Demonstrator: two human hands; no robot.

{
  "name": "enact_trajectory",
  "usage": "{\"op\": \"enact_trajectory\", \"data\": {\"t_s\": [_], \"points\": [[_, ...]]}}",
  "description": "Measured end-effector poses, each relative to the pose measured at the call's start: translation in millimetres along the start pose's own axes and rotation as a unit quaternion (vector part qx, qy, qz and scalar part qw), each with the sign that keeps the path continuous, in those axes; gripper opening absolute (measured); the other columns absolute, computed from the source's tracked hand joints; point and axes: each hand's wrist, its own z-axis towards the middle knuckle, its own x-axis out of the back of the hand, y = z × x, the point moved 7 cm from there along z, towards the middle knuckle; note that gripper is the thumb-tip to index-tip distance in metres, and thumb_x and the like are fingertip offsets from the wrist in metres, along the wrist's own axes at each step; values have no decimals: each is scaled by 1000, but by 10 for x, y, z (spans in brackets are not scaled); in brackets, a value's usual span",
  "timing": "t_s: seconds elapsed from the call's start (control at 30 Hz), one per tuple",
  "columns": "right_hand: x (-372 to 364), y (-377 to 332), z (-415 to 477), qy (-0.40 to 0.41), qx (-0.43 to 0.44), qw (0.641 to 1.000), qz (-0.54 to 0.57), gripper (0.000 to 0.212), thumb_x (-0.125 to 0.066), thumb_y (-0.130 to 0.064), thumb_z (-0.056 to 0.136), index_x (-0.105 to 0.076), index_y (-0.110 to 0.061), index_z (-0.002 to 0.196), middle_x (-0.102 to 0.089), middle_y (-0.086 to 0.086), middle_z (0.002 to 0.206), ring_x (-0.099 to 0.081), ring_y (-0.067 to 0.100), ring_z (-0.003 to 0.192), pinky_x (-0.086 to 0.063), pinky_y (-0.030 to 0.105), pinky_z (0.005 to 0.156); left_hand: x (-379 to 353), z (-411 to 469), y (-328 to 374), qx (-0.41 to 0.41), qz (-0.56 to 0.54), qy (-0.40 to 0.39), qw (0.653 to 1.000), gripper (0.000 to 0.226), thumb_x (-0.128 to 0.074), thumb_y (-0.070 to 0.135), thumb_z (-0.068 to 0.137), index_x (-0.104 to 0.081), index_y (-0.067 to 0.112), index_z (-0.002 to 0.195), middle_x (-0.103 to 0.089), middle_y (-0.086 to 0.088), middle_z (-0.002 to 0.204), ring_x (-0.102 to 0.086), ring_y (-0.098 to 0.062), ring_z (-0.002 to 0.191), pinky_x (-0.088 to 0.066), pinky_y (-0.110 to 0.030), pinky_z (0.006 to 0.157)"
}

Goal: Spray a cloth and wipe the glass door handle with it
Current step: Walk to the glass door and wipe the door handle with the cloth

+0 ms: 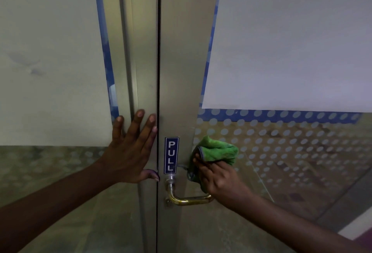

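- We see a blue PULL sign (171, 155) upright on the metal frame (181, 71), just right of the dark door seam (158, 51).
- We see a dotted blue band (281, 115) crossing the right glass under a frosted panel (291, 41).

My right hand (219, 180) and the bunched green cloth (218, 151) cover the upper run of the brass handle (189, 200), so I can't see where cloth meets metal. My palm side is turned away, hiding my grip on the cloth. Both my forearms run off the bottom edge, and the door frame (181, 51) is cut at the top.
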Motion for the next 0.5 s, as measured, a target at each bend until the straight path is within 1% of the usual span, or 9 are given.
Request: {"op": "enact_trajectory", "data": {"t_s": [0.1,0.17,0.2,0.27,0.3,0.33,0.37,0.43,0.5], "points": [[221,63,40,12,-91,993,80,30,-80,-3,68,-75,-2,98,-72,13,110,-69,28,103,-57,40,84,-19,-4,5,1,-3,-9,1000,129,-27,94,72,-8,-4,154,-2,-24,165,-2,-47,151,4,-67,117],[367,138,-16,91,-233,943,219,49,-83,14,56,-74,-2,102,-69,13,114,-64,28,110,-52,41,93,-45,-10,-1,4,-10,-19,1000,129,-25,94,72,-8,-3,154,-3,-24,165,-4,-48,151,4,-67,117],[432,183,-72,149,-319,885,303,56,-76,23,58,-73,-6,105,-68,10,115,-64,21,111,-50,35,96,-57,-12,-6,6,-15,-25,1000,128,-24,95,72,-7,-3,154,-2,-23,165,-4,-47,151,4,-67,117],[457,220,-212,253,-468,709,463,65,-64,26,66,-75,-28,100,-73,1,107,-67,5,99,-53,18,85,-76,-17,-15,7,-22,-31,999,129,-21,95,71,-7,-2,155,-1,-23,165,-3,-46,151,4,-67,117],[405,200,-286,290,-517,624,510,65,-62,23,69,-78,-37,90,-76,-6,97,-69,3,92,-54,16,77,-82,-20,-19,7,-23,-32,999,128,-20,95,71,-7,-2,155,-1,-23,165,-3,-46,151,5,-67,117],[362,171,-336,315,-553,572,518,65,-61,22,71,-78,-39,86,-77,-8,90,-70,8,87,-56,19,73,-85,-21,-18,5,-24,-32,999,128,-20,95,71,-7,-2,155,-2,-23,165,-4,-46,151,5,-67,117],[310,149,-356,327,-578,549,508,62,-60,23,71,-79,-34,87,-77,-4,89,-70,14,87,-58,26,74,-85,-23,-17,3,-25,-30,999,128,-20,94,72,-8,-2,154,-3,-23,165,-4,-47,151,5,-67,117],[305,110,-258,369,-565,552,489,53,-61,23,70,-75,-16,103,-76,2,97,-70,19,94,-59,39,83,-77,-19,-16,1,-24,-27,999,125,-19,93,73,-8,-3,154,-3,-23,165,-5,-47,151,5,-67,117],[413,34,-46,404,-475,648,438,47,-65,13,76,-61,-1,121,-71,15,111,-67,29,106,-54,47,91,-49,-12,-9,-2,-23,-20,1000,122,-16,90,76,-8,-3,154,-2,-23,165,-4,-47,151,5,-67,117]]}}
